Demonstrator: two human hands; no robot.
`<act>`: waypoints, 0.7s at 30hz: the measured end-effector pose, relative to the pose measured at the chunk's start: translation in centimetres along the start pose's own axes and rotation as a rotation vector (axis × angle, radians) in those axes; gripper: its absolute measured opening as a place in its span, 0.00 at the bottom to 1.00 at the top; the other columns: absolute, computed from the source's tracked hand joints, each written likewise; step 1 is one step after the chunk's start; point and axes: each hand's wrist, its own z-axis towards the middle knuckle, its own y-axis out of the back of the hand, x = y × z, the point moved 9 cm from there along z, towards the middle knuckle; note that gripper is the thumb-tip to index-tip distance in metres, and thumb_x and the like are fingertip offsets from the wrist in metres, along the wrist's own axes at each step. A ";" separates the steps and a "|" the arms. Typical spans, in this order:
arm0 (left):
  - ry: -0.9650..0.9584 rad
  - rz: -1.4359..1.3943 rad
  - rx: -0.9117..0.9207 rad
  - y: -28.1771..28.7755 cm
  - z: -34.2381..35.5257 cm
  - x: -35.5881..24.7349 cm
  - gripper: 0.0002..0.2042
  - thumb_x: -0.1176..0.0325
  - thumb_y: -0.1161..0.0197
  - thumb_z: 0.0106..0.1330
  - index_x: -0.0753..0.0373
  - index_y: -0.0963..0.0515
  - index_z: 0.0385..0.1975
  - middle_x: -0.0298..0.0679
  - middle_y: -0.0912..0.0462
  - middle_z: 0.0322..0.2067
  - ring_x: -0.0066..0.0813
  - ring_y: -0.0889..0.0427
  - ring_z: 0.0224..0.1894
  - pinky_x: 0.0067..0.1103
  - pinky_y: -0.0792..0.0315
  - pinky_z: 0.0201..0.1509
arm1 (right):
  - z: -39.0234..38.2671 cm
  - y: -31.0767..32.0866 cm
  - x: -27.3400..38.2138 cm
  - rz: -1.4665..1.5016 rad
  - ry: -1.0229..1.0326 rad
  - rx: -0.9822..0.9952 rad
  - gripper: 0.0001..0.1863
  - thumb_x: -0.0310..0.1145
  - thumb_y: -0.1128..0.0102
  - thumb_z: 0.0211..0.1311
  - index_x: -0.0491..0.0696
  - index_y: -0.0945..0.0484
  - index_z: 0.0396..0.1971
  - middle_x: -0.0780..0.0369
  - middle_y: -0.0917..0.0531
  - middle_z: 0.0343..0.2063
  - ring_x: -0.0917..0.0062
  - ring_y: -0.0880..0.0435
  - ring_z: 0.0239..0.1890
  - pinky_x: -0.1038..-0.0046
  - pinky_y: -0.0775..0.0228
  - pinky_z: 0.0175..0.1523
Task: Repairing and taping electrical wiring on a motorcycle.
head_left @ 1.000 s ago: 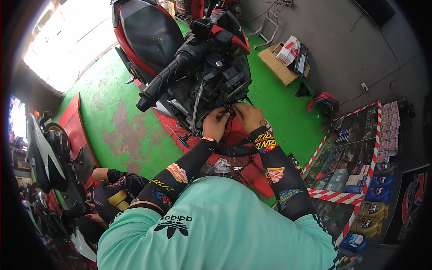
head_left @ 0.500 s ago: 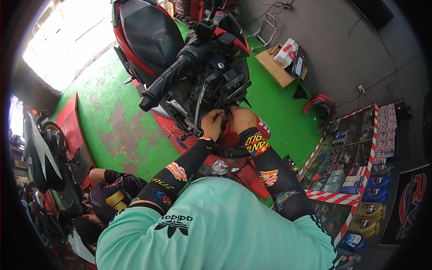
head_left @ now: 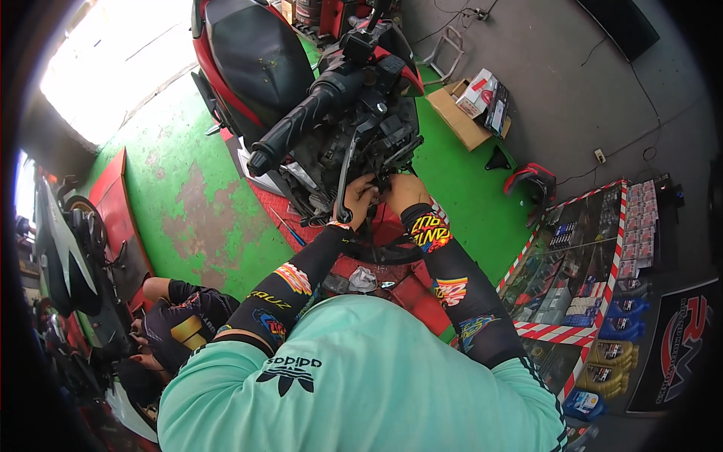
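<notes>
My left hand [head_left: 360, 197] and my right hand [head_left: 404, 193] are close together inside the exposed front of a red-and-black scooter [head_left: 392, 134], among dark wires and parts. The fingers of both are curled in; what they grip is too small and hidden to make out. A long black handlebar grip [head_left: 294, 124] with a silver lever [head_left: 346, 181] sticks out above my left hand. Below it, a blue-handled tool [head_left: 295, 236] and a crumpled white rag [head_left: 363, 280] lie on the red platform [head_left: 343, 264].
A co-worker [head_left: 181, 320] crouches at lower left beside another motorcycle [head_left: 64, 264] and a red ramp [head_left: 117, 188]. A glass display case [head_left: 565, 256], oil bottles [head_left: 610, 358], cardboard boxes [head_left: 459, 120] and a red-black panel [head_left: 527, 184] are at right. A bright doorway [head_left: 113, 53] is upper left.
Both hands have shifted slightly upward among the parts, and the right fingers have tucked further in behind them. The scooter sits a little further right in the view.
</notes>
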 end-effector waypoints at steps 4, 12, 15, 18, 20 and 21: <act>-0.037 0.014 0.054 -0.4 -0.1 -0.7 0.23 0.78 0.42 0.72 0.71 0.32 0.67 0.42 0.13 0.40 0.24 0.13 0.38 0.20 0.21 0.43 | 0.1 -0.2 -0.9 0.065 -0.065 0.047 0.09 0.32 0.37 0.53 0.43 0.14 0.31 0.47 0.15 0.29 0.50 0.14 0.35 0.53 0.21 0.44; -0.106 0.361 0.030 0.0 -0.3 -1.9 0.17 0.73 0.43 0.72 0.66 0.23 0.60 0.42 0.13 0.34 0.23 0.13 0.34 0.21 0.21 0.39 | -0.7 1.1 1.4 -0.013 0.102 -0.023 0.08 0.33 0.38 0.55 0.45 0.15 0.28 0.49 0.15 0.27 0.51 0.14 0.33 0.52 0.21 0.41; -0.137 0.359 -0.038 0.3 -0.6 -2.4 0.11 0.71 0.41 0.71 0.67 0.19 0.49 0.42 0.13 0.33 0.23 0.13 0.34 0.22 0.21 0.38 | -0.5 1.0 1.4 -0.014 0.108 -0.011 0.08 0.33 0.37 0.55 0.45 0.15 0.29 0.49 0.15 0.28 0.51 0.15 0.34 0.52 0.21 0.41; -0.095 0.307 -0.106 0.7 -0.9 -2.4 0.08 0.72 0.38 0.68 0.69 0.20 0.42 0.41 0.12 0.33 0.22 0.12 0.36 0.20 0.21 0.39 | -0.7 1.3 1.5 0.108 0.144 -0.047 0.07 0.31 0.38 0.57 0.45 0.16 0.33 0.49 0.14 0.31 0.51 0.15 0.36 0.53 0.22 0.42; -0.097 0.231 -0.127 0.7 -1.8 -2.7 0.08 0.73 0.36 0.66 0.70 0.20 0.41 0.40 0.12 0.33 0.21 0.12 0.36 0.20 0.21 0.39 | -1.6 1.8 0.7 0.222 0.104 -0.092 0.07 0.30 0.40 0.59 0.46 0.17 0.35 0.49 0.15 0.32 0.51 0.15 0.37 0.53 0.22 0.43; -0.102 0.153 -0.149 0.9 -2.2 -2.6 0.07 0.75 0.34 0.64 0.71 0.20 0.39 0.40 0.11 0.33 0.20 0.12 0.37 0.19 0.21 0.39 | -2.2 2.2 -0.1 0.334 0.065 -0.139 0.07 0.29 0.41 0.60 0.46 0.18 0.37 0.50 0.15 0.33 0.51 0.15 0.37 0.53 0.23 0.43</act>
